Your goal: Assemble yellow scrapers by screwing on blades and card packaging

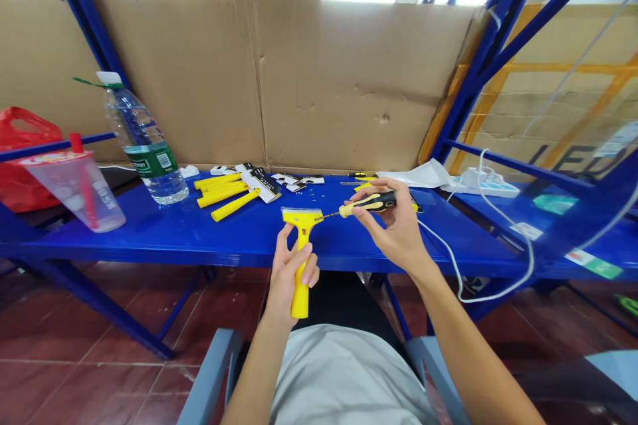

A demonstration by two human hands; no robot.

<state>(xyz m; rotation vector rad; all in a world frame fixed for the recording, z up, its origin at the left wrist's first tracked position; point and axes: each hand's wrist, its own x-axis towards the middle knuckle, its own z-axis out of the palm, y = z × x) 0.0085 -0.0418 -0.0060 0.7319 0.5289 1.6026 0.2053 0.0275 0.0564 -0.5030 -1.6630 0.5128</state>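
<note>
My left hand (290,272) is closed around the handle of a yellow scraper (301,289), holding it upright with its wide head at the top. In my right hand (399,232) is a screwdriver (371,204) with a black and pale yellow handle. Its shaft points left, and the tip is at the right side of the scraper head; whether it sits in a screw is too small to tell. Several yellow handles (224,197) lie on the blue table beyond my left hand, beside black and white printed cards (259,180). Tiny screws (314,198) are scattered behind the scraper head.
A water bottle (144,139) and a plastic cup (82,192) with a red straw stand on the left of the blue table (164,239). A white cable (451,249) loops down from a power strip (491,187) at right. Cardboard (349,80) walls the back.
</note>
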